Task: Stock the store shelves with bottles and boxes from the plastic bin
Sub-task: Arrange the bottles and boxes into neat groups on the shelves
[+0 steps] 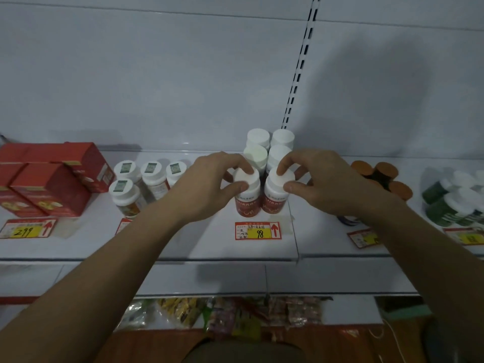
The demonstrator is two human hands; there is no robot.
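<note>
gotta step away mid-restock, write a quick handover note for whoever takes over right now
Left hand: fingers pinch the white cap of the left front red-labelled bottle.
Right hand: fingers pinch the cap of the right front red-labelled bottle.
Both stand upright on the white shelf, above the 98 price tag.
Done: four white-capped bottles lined up behind.
Left: release; plastic bin out of view.

White shelf [183, 247] carries red boxes [49, 184], white-capped bottles [146, 179], red-label bottles [262, 179], orange-capped jars [379, 174], green bottles [455, 200], price tags [258, 231].
</note>
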